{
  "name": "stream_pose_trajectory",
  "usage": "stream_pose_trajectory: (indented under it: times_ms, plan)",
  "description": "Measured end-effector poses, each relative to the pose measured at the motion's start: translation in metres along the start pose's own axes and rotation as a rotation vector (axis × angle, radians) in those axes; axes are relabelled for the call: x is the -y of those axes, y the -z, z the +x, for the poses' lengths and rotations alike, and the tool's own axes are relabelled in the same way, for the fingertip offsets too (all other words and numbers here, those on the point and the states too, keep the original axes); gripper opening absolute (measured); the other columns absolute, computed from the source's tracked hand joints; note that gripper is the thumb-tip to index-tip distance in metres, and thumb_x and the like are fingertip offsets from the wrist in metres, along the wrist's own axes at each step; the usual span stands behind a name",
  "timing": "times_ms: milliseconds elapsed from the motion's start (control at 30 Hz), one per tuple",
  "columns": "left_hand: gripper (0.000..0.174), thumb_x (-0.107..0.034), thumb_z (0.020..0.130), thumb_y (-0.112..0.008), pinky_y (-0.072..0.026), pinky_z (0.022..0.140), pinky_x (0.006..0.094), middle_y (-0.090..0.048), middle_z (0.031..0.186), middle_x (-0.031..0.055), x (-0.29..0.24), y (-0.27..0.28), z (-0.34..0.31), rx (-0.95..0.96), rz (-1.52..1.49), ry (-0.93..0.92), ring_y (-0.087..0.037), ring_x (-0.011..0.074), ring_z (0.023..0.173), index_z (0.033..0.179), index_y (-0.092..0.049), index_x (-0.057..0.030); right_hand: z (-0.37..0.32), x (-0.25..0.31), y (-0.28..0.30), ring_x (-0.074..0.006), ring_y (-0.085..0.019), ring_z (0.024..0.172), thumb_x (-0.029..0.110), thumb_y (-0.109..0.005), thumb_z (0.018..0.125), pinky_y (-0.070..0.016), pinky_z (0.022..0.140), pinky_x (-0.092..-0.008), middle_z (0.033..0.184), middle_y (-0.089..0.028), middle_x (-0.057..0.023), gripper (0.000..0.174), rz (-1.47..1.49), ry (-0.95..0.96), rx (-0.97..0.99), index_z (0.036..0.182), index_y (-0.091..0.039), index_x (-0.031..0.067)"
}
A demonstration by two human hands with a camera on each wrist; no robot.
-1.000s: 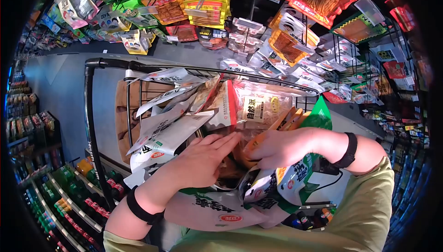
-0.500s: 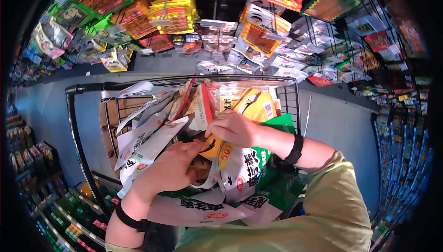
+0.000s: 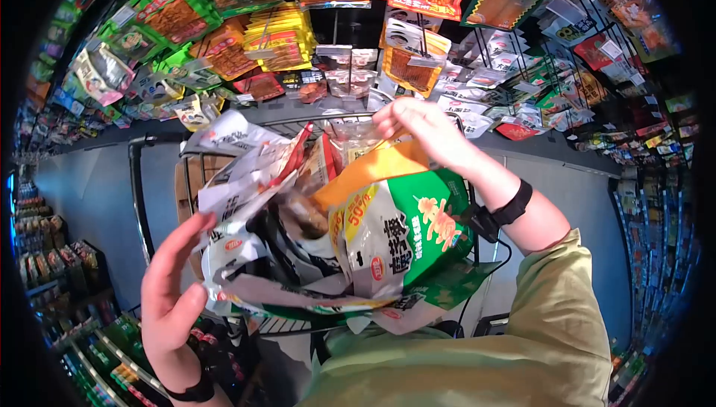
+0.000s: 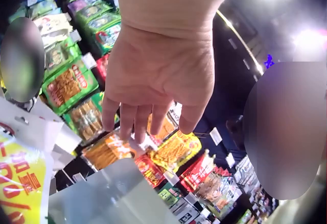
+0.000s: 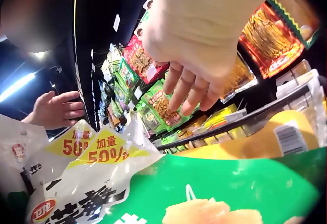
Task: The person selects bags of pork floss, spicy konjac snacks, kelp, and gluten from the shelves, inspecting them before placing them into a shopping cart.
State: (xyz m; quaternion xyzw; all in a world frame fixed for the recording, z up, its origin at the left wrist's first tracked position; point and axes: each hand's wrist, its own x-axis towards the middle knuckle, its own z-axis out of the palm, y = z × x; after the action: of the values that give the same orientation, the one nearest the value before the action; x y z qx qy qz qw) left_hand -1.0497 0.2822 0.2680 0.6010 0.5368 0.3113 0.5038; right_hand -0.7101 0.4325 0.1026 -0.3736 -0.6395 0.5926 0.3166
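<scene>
A black wire shopping cart basket (image 3: pixel 139 198) is piled with snack bags. My left hand (image 3: pixel 173 288) is raised at the basket's left side, beside the white bags (image 3: pixel 224 209), fingers spread and nothing in the palm. Over the far right rim hangs my right hand (image 3: pixel 418 125), fingers together and loosely bent, above a yellow bag (image 3: pixel 380 172). The right wrist view shows no bag in those fingers (image 5: pixel 190 88). In front stands a green and white snack bag (image 3: pixel 403 235) with a yellow "50%" mark; several similar bags overlap it.
Hanging snack packs (image 3: pixel 280 38) fill the rack beyond the cart. Drink bottles (image 3: pixel 138 344) line low shelves at the lower left, and another shelf row (image 3: pixel 664 213) runs along the right. Grey floor (image 3: pixel 89 183) lies left of the cart.
Both hands have left the middle of the pile. The left hand moved out to the left, the right hand up toward the far rim. The green and white bag now shows more fully.
</scene>
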Motion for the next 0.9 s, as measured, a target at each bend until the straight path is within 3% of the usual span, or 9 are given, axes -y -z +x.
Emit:
stream_pose_trajectory:
  times_ms: [67,200,333,433,533,667,733,800,900]
  plan:
    - [0.064,-0.027,0.079,-0.059,-0.027,0.107,0.0411,-0.048,0.13,0.0223,-0.014,-0.014,-0.033,-0.121,0.072,-0.015,-0.044,0.0313,0.125,0.129,-0.042,0.0094,-0.003,0.0,0.012,-0.0112,-0.058,0.079,0.031,-0.038,0.099,-0.0474,0.077,-0.0254,0.084,-0.063,-0.0045,0.041,0.1,0.003,-0.059,0.102,-0.06,-0.0034]
    - [0.046,-0.021,0.079,-0.059,-0.0317,0.103,0.0434,-0.057,0.119,0.0221,-0.032,-0.051,-0.084,-0.255,0.374,-0.109,-0.048,0.0355,0.12,0.116,-0.056,0.0061,-0.038,0.019,0.043,-0.0123,-0.061,0.08,0.032,-0.037,0.099,-0.0478,0.077,-0.0262,0.086,-0.065,-0.0071,0.041,0.072,0.041,-0.14,0.103,-0.058,-0.0027]
    - [0.031,-0.016,0.079,-0.058,-0.0364,0.099,0.0465,-0.062,0.107,0.02,-0.031,-0.121,-0.121,-0.363,0.38,-0.255,-0.054,0.036,0.111,0.101,-0.062,0.0059,-0.112,0.029,0.075,-0.0112,-0.059,0.071,0.031,-0.04,0.099,-0.0481,0.069,-0.0247,0.081,-0.065,-0.0071,0.038,0.021,0.084,-0.29,0.102,-0.06,-0.002]
    - [0.023,-0.012,0.075,-0.059,-0.0416,0.092,0.0446,-0.065,0.099,0.0176,-0.014,-0.18,-0.141,-0.293,0.294,-0.348,-0.059,0.0335,0.1,0.092,-0.064,0.0037,-0.187,0.016,0.097,-0.0113,-0.058,0.073,0.03,-0.037,0.099,-0.0458,0.07,-0.0241,0.082,-0.064,-0.0059,0.037,-0.016,0.012,-0.324,0.103,-0.058,-0.0007]
    - [0.023,0.001,0.069,-0.059,-0.0467,0.085,0.0399,-0.066,0.095,0.0156,0.004,-0.247,-0.148,-0.172,0.284,-0.41,-0.062,0.0319,0.093,0.091,-0.065,0.0013,-0.261,-0.001,0.113,-0.011,-0.057,0.07,0.028,-0.039,0.098,-0.0456,0.068,-0.0241,0.08,-0.063,-0.0045,0.034,-0.07,-0.119,-0.305,0.1,-0.059,-0.0006]
    - [0.02,0.002,0.073,-0.06,-0.0486,0.079,0.0353,-0.067,0.093,0.0123,0.014,-0.345,-0.153,-0.013,0.107,-0.242,-0.063,0.0277,0.087,0.092,-0.066,-0.002,-0.338,-0.045,0.131,-0.0105,-0.058,0.067,0.022,-0.043,0.097,-0.0493,0.064,-0.0257,0.075,-0.062,-0.0049,0.03,0.006,-0.265,-0.392,0.093,-0.06,-0.002]
    - [0.019,0.001,0.075,-0.061,-0.0487,0.077,0.0342,-0.067,0.092,0.0112,0.015,-0.379,-0.149,0.064,0.076,-0.235,-0.063,0.0263,0.086,0.093,-0.066,-0.0031,-0.365,-0.072,0.147,-0.0107,-0.059,0.067,0.019,-0.044,0.096,-0.0495,0.063,-0.0258,0.075,-0.061,-0.0045,0.027,-0.034,-0.302,-0.367,0.093,-0.06,-0.0021]
    - [0.016,-0.002,0.079,-0.062,-0.0487,0.076,0.0331,-0.067,0.092,0.0094,0.018,-0.412,-0.144,0.137,-0.006,-0.126,-0.063,0.0256,0.084,0.094,-0.067,-0.0051,-0.385,-0.104,0.162,-0.0105,-0.058,0.066,0.018,-0.044,0.094,-0.0497,0.061,-0.0262,0.075,-0.061,-0.0043,0.025,0.006,-0.47,-0.289,0.093,-0.06,-0.002]
    - [0.014,-0.004,0.084,-0.059,-0.0481,0.076,0.0297,-0.067,0.093,0.0095,0.028,-0.46,-0.12,0.189,-0.085,0.019,-0.063,0.0203,0.086,0.096,-0.066,-0.0027,-0.401,-0.153,0.184,-0.0103,-0.057,0.064,0.016,-0.044,0.092,-0.0488,0.06,-0.0265,0.073,-0.062,-0.0045,0.025,-0.043,-0.509,-0.247,0.092,-0.061,-0.0013]
